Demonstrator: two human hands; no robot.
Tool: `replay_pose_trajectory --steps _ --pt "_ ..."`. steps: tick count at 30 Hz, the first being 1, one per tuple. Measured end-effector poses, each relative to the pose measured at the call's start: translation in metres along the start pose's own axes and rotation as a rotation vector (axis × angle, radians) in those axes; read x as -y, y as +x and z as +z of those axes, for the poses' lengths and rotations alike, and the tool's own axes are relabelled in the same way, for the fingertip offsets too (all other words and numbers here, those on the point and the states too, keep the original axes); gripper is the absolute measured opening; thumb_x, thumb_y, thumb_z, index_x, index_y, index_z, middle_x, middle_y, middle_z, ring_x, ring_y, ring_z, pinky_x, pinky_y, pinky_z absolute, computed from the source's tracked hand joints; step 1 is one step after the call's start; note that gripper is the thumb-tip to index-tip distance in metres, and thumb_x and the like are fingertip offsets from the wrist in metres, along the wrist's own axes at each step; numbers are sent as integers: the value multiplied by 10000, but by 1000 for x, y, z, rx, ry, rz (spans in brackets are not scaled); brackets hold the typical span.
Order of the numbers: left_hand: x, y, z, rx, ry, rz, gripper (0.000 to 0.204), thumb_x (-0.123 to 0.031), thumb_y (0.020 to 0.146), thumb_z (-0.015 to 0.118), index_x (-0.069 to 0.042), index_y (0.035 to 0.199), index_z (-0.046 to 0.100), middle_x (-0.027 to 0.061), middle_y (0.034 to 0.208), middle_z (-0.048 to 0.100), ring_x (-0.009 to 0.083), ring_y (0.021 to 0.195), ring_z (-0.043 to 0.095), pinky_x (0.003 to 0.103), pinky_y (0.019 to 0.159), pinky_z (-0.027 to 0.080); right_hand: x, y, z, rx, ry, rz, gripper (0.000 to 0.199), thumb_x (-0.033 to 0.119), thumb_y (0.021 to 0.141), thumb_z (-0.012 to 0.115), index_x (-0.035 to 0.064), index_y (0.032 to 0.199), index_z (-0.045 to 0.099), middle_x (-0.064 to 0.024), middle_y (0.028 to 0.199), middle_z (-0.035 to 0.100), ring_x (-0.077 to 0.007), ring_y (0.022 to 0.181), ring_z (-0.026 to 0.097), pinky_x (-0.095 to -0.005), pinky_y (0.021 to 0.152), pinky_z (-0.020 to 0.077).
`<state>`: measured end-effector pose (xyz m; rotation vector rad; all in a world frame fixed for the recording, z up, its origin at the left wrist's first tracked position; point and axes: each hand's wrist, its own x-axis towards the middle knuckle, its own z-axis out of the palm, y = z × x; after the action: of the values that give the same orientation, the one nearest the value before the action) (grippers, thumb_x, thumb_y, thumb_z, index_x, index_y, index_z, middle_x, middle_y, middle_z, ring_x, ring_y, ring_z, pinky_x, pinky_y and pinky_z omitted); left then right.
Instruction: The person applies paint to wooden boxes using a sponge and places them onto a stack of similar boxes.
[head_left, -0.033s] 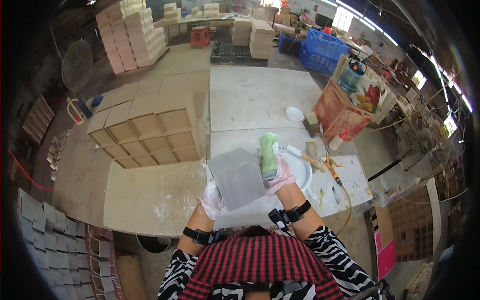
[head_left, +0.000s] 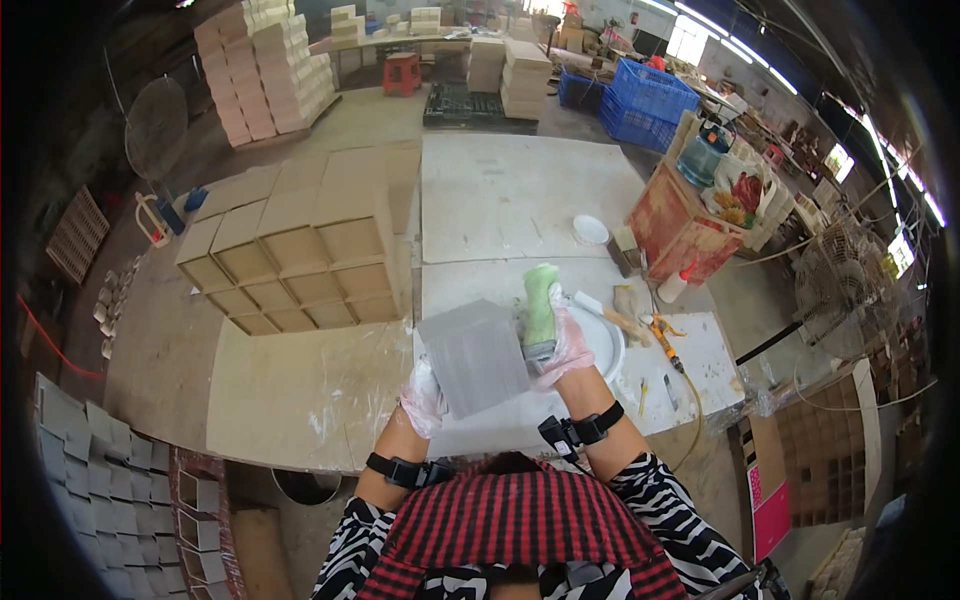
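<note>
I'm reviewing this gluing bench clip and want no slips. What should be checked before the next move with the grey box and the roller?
1. Left hand grips the grey box at its lower corner: ok.
2. Right hand holds the green roller upright beside the box: ok.
3. Both hands gloved: ok.
4. Roller loaded with glue: cannot tell.
5. White dish within reach behind the right hand: ok.
6. Bare table left of the box to set it down: ok.

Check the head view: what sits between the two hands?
The grey box fills that stretch in the head view: left hand at its lower left edge, right hand, holding a green roller, at its right.
</note>
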<state>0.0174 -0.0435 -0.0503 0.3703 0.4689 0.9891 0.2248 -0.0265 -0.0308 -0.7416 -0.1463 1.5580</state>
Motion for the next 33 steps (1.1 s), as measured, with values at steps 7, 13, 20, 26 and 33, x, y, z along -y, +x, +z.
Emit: replay_pose_trajectory --steps 7,13,20,26,33 --pt "-8 11 3 205 -70 -105 318 -198 917 428 6 1138 531 128 1091 593 229 931 609 329 795 521 12 -44 29 1001 -1810 -756 428 252 792 609 145 1194 508 -101 845 560 -253 823 564 -349 747 476" --pt "1 24 6 343 236 59 365 -266 920 434 -26 1188 495 117 1117 578 220 963 599 339 808 524 10 -29 54 954 -2268 -1050 390 371 820 521 196 1168 521 -125 884 542 -262 872 568 -370 753 472" --pt "-5 23 0 270 132 -102 366 -266 914 439 -21 1178 500 119 1101 584 224 946 604 342 794 527 21 -48 112 664 -2276 -767 274 272 831 526 213 1097 555 -144 1101 553 -249 900 564 -368 745 476" --pt "-6 23 -8 274 123 -197 367 -266 908 444 -17 1171 504 120 1088 589 227 932 608 345 783 529 -8 -46 78 1226 -2374 -960 369 299 790 549 174 1135 517 -124 1068 569 -260 907 580 -389 737 482" --pt "1 19 -7 179 223 -180 368 -266 902 449 -12 1161 509 122 1072 594 231 916 612 348 770 532 14 -12 93 1028 -2069 -1192 633 251 646 636 194 1255 475 -35 1157 536 -248 986 542 -347 809 468"
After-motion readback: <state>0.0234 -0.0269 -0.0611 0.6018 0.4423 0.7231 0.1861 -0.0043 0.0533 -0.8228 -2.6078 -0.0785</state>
